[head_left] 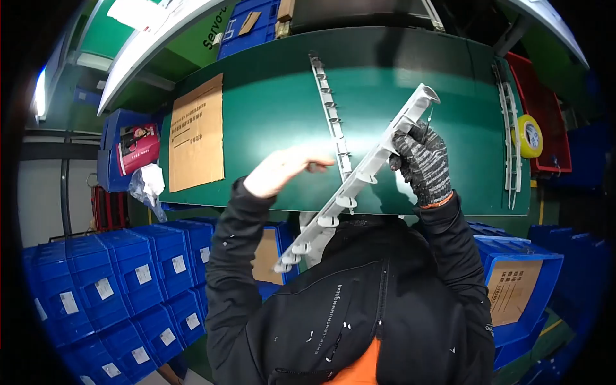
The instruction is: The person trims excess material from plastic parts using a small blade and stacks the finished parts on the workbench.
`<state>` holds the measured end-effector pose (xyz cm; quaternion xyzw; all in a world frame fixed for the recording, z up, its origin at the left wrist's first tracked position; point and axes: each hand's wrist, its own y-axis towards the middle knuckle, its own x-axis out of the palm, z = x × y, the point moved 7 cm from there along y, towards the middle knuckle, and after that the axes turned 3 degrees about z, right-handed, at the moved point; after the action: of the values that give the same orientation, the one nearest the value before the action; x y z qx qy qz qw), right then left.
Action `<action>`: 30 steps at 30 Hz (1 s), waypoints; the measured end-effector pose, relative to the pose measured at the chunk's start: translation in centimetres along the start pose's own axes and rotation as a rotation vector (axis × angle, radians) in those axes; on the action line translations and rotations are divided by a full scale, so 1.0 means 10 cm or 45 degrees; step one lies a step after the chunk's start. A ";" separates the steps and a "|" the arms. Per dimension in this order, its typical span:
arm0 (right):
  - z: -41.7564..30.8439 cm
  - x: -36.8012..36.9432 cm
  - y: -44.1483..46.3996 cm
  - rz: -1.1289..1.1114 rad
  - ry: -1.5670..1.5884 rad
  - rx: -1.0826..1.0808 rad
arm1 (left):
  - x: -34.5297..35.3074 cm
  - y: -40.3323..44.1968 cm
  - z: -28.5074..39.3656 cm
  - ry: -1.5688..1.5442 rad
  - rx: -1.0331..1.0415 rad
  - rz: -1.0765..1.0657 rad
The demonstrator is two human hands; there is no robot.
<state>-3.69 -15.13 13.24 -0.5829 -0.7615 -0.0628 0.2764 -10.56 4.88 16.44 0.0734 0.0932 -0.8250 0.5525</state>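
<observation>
A long pale grey plastic rail [359, 179] with several ring-like loops along it slants from upper right to lower left, raised over the table's front edge. Wrapped around its upper part is my right hand [423, 167], in a black-and-white knitted glove. A thin pointed metal tool [428, 120] sticks up by the gloved fingers; how it is held is hidden. My left hand [287, 168], bare, hovers left of the rail with a finger stretched to the right and the others partly curled. Just beyond its fingertips, a second similar rail [331, 112] lies on the green table [269, 102].
A cardboard sheet [197, 135] lies at the table's left. More rails [510, 138] rest on the right edge, beside a yellow tape roll [529, 136] and a red bin [545, 122]. Blue crates [128, 269] stand stacked at lower left; another blue crate [520, 282] is at lower right.
</observation>
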 end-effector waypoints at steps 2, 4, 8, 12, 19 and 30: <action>0.00 0.18 -0.07 -0.095 -0.175 0.100 | 0.39 0.27 -0.13 -0.486 0.042 0.015; -0.03 0.22 -0.10 -0.092 -0.120 0.055 | 0.76 0.39 -0.25 -0.900 -0.409 -0.001; -0.05 0.08 -0.10 -0.159 -0.407 0.059 | 0.94 0.43 -0.41 -1.252 -0.463 -0.016; -0.28 0.08 -0.32 -0.009 -1.380 -0.720 | 0.78 0.39 -0.40 -1.208 -0.376 0.109; -0.08 0.28 -0.49 -0.129 -1.421 -0.608 | 0.64 0.36 -0.30 -0.993 -0.350 0.297; -0.23 0.07 -0.43 0.094 -1.294 -0.788 | 0.71 0.34 -0.36 -1.033 -0.393 0.247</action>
<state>-6.98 -16.85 16.43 -0.6194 -0.7239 0.0146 -0.3035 -10.06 -1.84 11.09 -0.3311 -0.0165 -0.7078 0.6237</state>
